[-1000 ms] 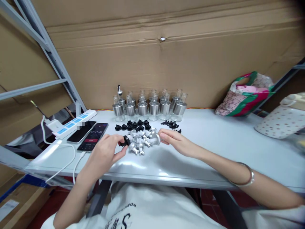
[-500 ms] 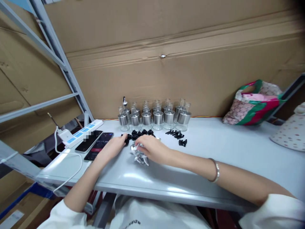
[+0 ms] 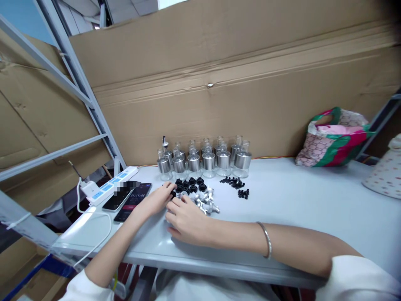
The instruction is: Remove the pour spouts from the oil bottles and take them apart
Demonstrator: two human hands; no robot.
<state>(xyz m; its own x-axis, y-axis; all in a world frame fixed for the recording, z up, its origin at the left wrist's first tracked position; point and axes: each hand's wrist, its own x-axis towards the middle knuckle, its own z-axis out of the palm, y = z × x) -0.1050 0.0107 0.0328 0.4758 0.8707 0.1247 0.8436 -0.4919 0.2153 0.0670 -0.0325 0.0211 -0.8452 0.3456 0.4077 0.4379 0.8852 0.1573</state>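
We read only one thing clearly: white timer digits on the lit screen of the black smartphone (image 3: 133,202) lying on the pale grey table (image 3: 297,209), roughly "01:11:45", though the last digits are small. Beside it, a patch over the second dark phone (image 3: 120,195) is blurred, so we read nothing there.

My small packing workshop or stockroom, grey table (image 3: 313,209) against flattened cardboard sheets (image 3: 238,83), steel shelving frame (image 3: 78,79), rows of glass bottles (image 3: 203,161), loose black caps (image 3: 189,186), power strip (image 3: 109,186).
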